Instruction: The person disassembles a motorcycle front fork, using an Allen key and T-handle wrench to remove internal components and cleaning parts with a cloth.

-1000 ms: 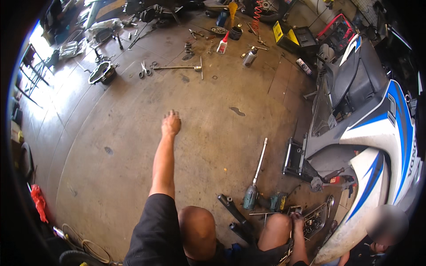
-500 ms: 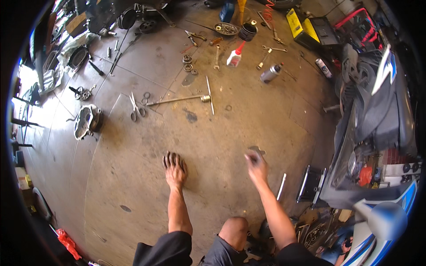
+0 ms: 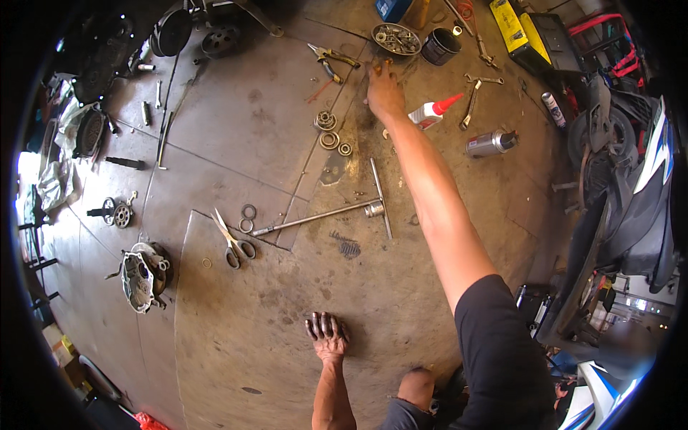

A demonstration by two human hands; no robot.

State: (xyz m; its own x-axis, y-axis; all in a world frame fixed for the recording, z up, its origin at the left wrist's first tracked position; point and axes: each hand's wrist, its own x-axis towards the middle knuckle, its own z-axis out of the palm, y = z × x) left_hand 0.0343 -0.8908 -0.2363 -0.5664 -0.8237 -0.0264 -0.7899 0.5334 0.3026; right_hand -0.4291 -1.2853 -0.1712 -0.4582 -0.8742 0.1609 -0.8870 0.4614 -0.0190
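My left hand (image 3: 329,335) rests on the stained floor with its palm down and its dark, dirty fingers slightly apart, holding nothing. Stretched far forward, my right hand (image 3: 385,93) is beside a metal bowl of small parts (image 3: 395,39). Its fingers bend down around a small orange-brown thing, mostly hidden beneath them. Just right of that wrist lies a white bottle with a red nozzle (image 3: 433,111). A black open can (image 3: 441,47) stands beyond it. To the left are yellow-and-black pliers (image 3: 332,61) and several bearing rings (image 3: 327,129).
Mid-floor lie a long T-handled wrench (image 3: 322,217) and scissors (image 3: 233,240). A metal engine casing (image 3: 141,279) sits at left. Right of my arm are a spray can (image 3: 491,143) and wrenches (image 3: 473,100). A yellow-and-black toolbox (image 3: 519,32) and motorbike bodywork (image 3: 631,215) edge the right side.
My right hand has moved from the near floor far forward to beside the bowl. The view has shifted forward; my left hand still rests on the floor.
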